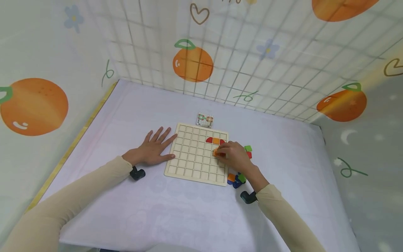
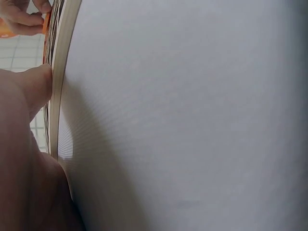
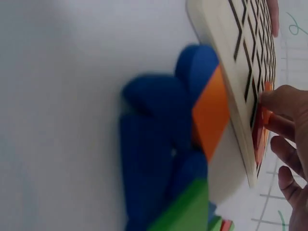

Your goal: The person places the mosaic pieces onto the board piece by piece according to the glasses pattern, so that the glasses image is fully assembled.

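Note:
A pale wooden grid board [image 1: 189, 154] lies flat on the table. My right hand [image 1: 234, 155] pinches a small orange block [image 1: 215, 152] between thumb and fingertips, low over the board's right side. Just behind it, an orange square [image 1: 216, 140] sits in the grid between two red pieces, the left red one [image 1: 209, 140] with a curved side. With fingers spread, my left hand [image 1: 152, 148] rests at the board's left edge, its thumb and a fingertip touching the rim. In the left wrist view the thumb [image 2: 38, 86] presses against the board's side.
A small printed card [image 1: 205, 120] with a coloured pattern lies behind the board. Beside the right edge are loose blue, orange and green blocks [image 1: 241, 177]. Farther back are a green block [image 1: 248, 148] and a red one [image 1: 249, 154]. A patterned curtain [image 1: 233, 63] stands behind the table.

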The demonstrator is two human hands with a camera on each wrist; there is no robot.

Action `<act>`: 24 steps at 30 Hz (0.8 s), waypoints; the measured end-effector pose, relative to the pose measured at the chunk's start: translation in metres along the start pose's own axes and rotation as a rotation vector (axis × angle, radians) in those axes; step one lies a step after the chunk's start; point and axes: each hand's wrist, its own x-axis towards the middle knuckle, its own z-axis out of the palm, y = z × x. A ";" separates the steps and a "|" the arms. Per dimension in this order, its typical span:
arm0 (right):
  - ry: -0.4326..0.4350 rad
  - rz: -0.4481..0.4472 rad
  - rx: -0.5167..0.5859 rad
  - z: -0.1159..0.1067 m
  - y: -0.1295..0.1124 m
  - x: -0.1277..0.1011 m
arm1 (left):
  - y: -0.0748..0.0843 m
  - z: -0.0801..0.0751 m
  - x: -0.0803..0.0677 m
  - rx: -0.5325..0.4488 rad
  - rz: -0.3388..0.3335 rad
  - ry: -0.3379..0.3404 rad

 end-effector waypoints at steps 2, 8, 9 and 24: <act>-0.016 0.019 0.007 0.003 -0.002 0.002 | 0.001 0.000 0.000 0.004 0.000 -0.001; -0.033 0.017 0.012 0.003 -0.005 0.004 | 0.002 0.000 0.000 0.020 -0.009 -0.001; -0.041 0.009 -0.006 0.003 -0.006 0.004 | 0.002 0.000 0.000 0.021 -0.010 0.000; -0.042 0.069 -0.090 -0.014 0.002 -0.015 | 0.000 0.002 0.000 0.018 -0.008 0.006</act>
